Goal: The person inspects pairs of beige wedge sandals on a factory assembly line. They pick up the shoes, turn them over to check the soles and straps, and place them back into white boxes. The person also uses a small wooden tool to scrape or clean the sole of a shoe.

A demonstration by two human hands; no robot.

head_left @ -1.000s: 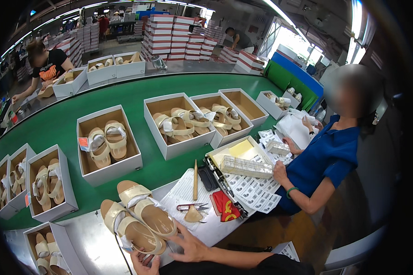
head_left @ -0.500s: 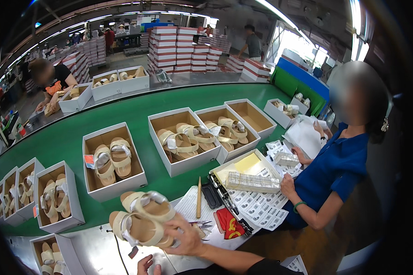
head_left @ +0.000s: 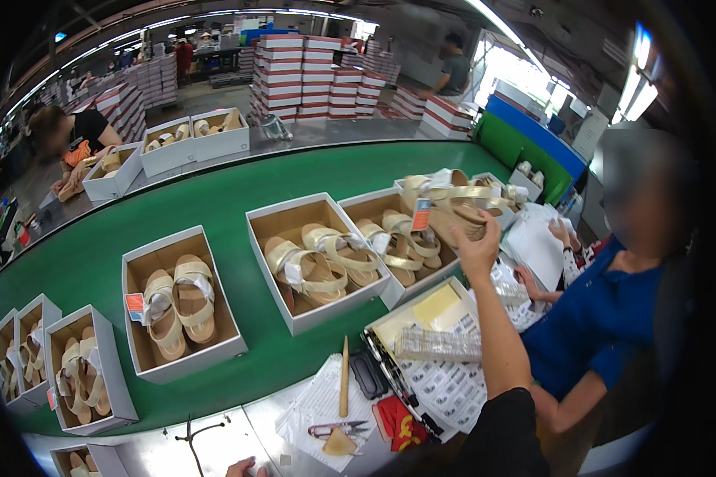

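Observation:
My right hand [head_left: 479,250] grips a pair of sandals [head_left: 444,195] with pale gold straps, tan soles and an orange tag. The pair is held tilted over the box at the right end of the belt row, and it largely hides that box. Just left of it, a white box [head_left: 398,280] holds another pair, and a second white box [head_left: 296,320] beside that holds one with white paper in the straps. At the lower edge, only the fingertips of my left hand [head_left: 247,469] show, apart and with nothing in them, above the metal table [head_left: 255,421].
A green belt [head_left: 215,195] carries more boxed sandals, including a box [head_left: 175,374] at centre left. Papers, a wooden stick [head_left: 344,378], snips [head_left: 336,429] and a label tray [head_left: 374,343] lie nearby. A co-worker in blue [head_left: 588,306] stands close on the right.
My right hand has carried the sandals from above the near table up and right, over the boxes on the belt. My left hand has sunk lower at the bottom edge.

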